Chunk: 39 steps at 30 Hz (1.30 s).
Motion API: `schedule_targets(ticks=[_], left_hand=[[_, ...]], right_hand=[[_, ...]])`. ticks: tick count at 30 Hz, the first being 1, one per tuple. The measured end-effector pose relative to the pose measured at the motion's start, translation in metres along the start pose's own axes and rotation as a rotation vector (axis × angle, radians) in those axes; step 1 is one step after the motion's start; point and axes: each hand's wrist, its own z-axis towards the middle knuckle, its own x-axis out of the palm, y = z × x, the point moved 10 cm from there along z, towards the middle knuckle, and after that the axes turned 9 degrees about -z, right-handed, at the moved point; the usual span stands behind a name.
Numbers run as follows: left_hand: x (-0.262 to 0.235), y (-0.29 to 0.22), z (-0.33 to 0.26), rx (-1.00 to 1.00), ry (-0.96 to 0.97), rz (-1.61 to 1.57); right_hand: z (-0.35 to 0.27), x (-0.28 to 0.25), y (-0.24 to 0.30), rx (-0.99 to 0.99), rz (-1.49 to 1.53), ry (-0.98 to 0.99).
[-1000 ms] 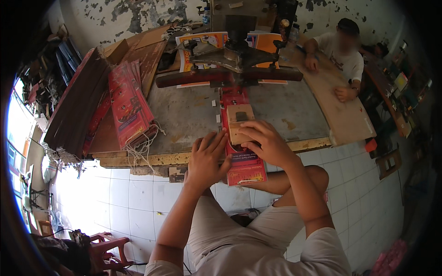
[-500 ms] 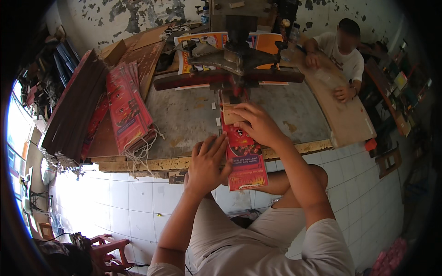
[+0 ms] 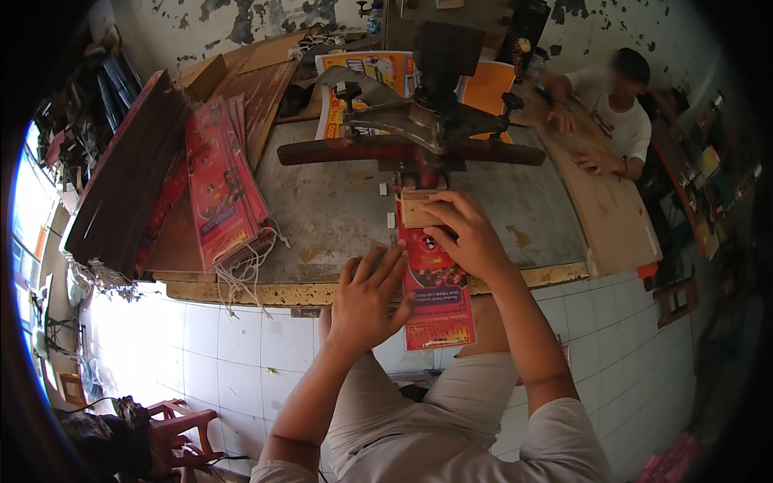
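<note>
A long red printed sheet point(image 3: 437, 299) lies on the worktable with its near end overhanging the front edge. Across its far part sits a small wooden block point(image 3: 419, 211), beneath the centre of a dark metal press point(image 3: 428, 133). My right hand point(image 3: 469, 235) holds the block at its right side, thumb and fingers bent against it. My left hand point(image 3: 370, 296) lies with fingers stretched out at the sheet's left edge, fingertips against it and nothing gripped. Whatever is under the block is hidden.
Red printed pieces point(image 3: 221, 185) with loose white cords point(image 3: 241, 274) lie to the left, beside a tall dark stack point(image 3: 121, 177). Colourful printed sheets point(image 3: 487, 84) are behind the press. At right, a co-worker point(image 3: 612, 113) rests their hands on a brown board point(image 3: 608, 213).
My view has shifted slightly, and my right leg has swung inward below the table. Both hands keep their places at the sheet and block. The co-worker's hands have shifted on the board.
</note>
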Motion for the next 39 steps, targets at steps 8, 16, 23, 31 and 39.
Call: schedule_targets(ticks=[8,16,23,31,39], left_hand=[[0.000,-0.003,0.000,-0.002,-0.015,-0.012],[-0.001,-0.001,-0.001,0.007,-0.022,-0.004],[0.001,0.000,-0.002,0.035,-0.041,0.014],[0.002,-0.001,-0.003,0.037,-0.038,0.017],[0.002,-0.003,-0.002,0.037,-0.032,0.023]], right_hand=[[0.001,-0.009,0.009,-0.047,-0.083,-0.032],[0.016,-0.004,0.017,-0.023,-0.056,-0.022],[0.041,0.039,0.002,0.055,-0.328,-0.008],[0.053,0.045,0.000,0.085,-0.364,0.067],[0.038,0.019,0.016,0.022,-0.342,-0.092]])
